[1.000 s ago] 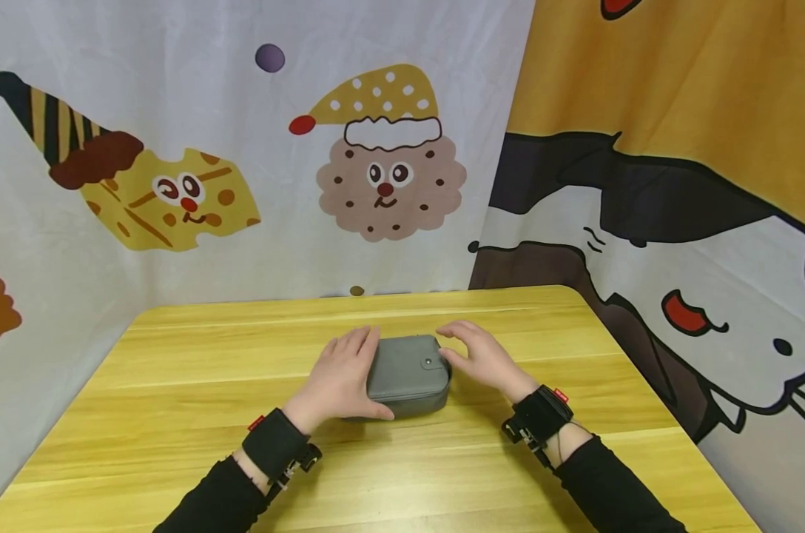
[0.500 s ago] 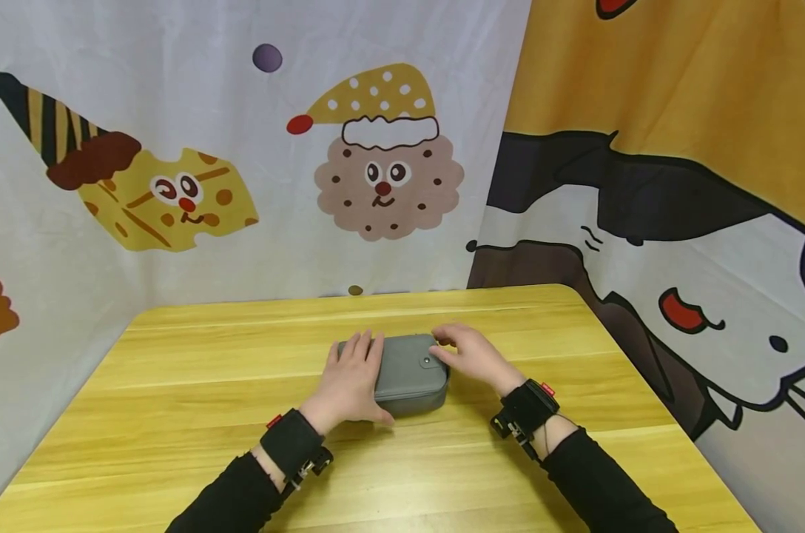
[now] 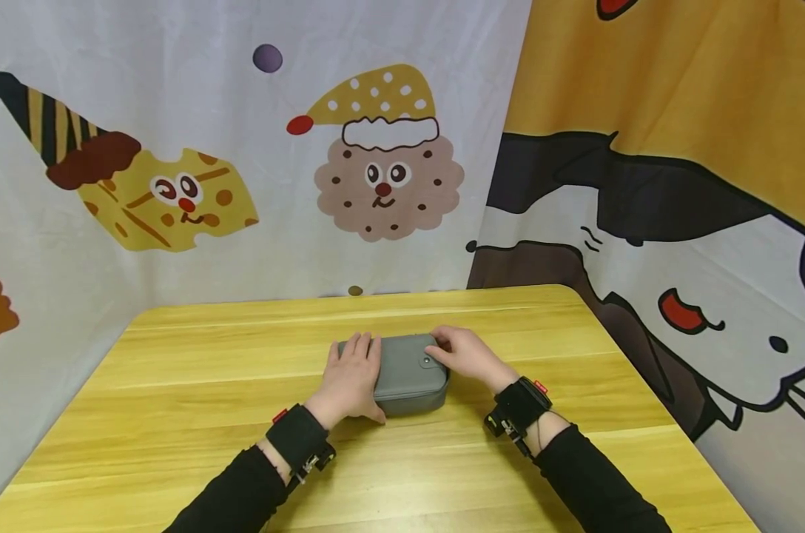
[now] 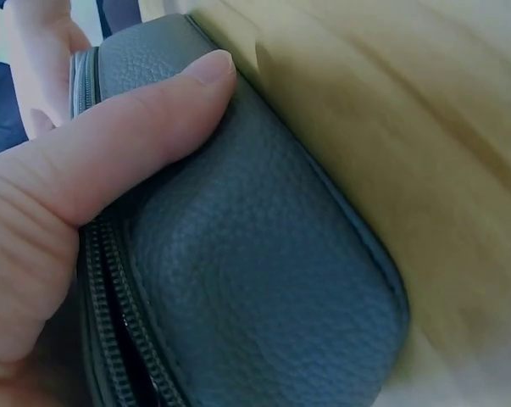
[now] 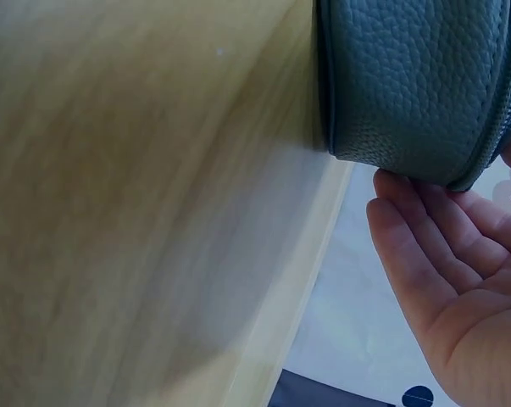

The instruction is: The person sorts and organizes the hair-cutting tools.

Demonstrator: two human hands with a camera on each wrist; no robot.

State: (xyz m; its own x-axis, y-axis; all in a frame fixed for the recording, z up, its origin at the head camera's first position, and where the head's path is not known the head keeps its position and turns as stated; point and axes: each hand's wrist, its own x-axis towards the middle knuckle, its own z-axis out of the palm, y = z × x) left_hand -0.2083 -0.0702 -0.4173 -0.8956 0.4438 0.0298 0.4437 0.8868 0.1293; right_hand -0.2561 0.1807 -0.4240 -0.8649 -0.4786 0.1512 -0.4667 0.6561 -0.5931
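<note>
The left hand (image 3: 351,381) spans the left part of a gray case (image 3: 409,374), its fingers laid over the top toward the far side and its thumb (image 4: 153,127) bent down over the zipper (image 4: 111,339) to press on the front wall, so it has a steady hold across the case. The right hand (image 3: 469,355) is at the case's far right corner, thumb close to the snap flap (image 3: 426,362) and fingers gently bent against the side; the case hides the fingertips in part, so I cannot tell whether they pinch anything or only touch.

In the left wrist view, the zipper's rows of teeth stand apart along one stretch, with a dark gap between them. The case lies flat on the wooden tabletop (image 3: 229,385), near the middle of its far edge and well in from the left and right edges.

Each wrist wears a black strap with a small camera, below a black sleeve. Beyond the far edge hangs a white curtain (image 3: 209,44) printed with a cookie face and a cheese figure; past the right edge is orange cloth (image 3: 682,81) with a large cartoon cat.
</note>
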